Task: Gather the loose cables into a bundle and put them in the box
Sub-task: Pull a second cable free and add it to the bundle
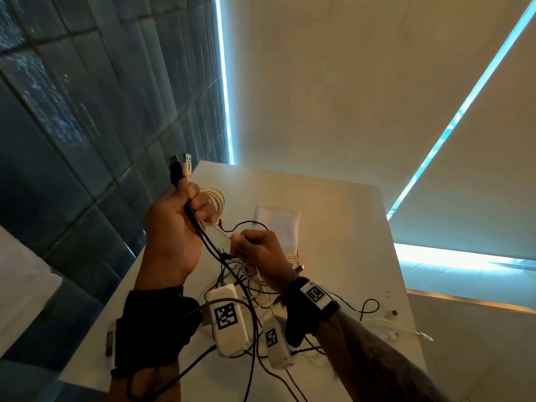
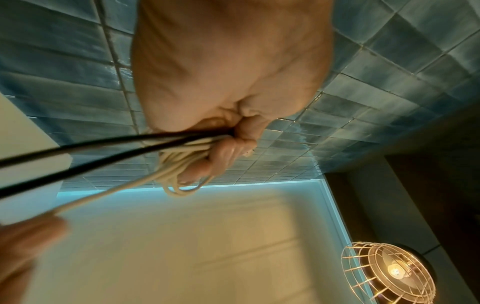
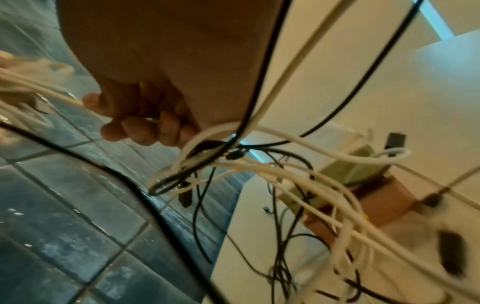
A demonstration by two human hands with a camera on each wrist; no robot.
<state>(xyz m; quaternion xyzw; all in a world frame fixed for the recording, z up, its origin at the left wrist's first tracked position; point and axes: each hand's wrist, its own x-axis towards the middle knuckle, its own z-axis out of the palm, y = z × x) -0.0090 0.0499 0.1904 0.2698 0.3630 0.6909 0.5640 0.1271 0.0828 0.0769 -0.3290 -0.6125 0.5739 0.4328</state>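
My left hand [image 1: 185,210] is raised above the table and grips a bundle of black and white cables; two USB plugs [image 1: 181,165] stick up from its fist and white loops [image 1: 216,200] hang beside its fingers. The left wrist view shows those white coils [image 2: 176,164] and two black cables [image 2: 103,152] running out of the fist. My right hand [image 1: 249,245] pinches a white cable just below, with its fingers [image 3: 140,131] curled. A tangle of black and white cables [image 1: 246,280] hangs from both hands onto the table. The box [image 1: 277,224] stands behind the hands.
The white table [image 1: 348,227] has loose cable ends and plugs [image 1: 391,314] near its right edge. A blue tiled wall [image 1: 87,111] runs along the left. Blinds with bright gaps [image 1: 377,82] hang behind the table. A caged lamp [image 2: 389,273] shows in the left wrist view.
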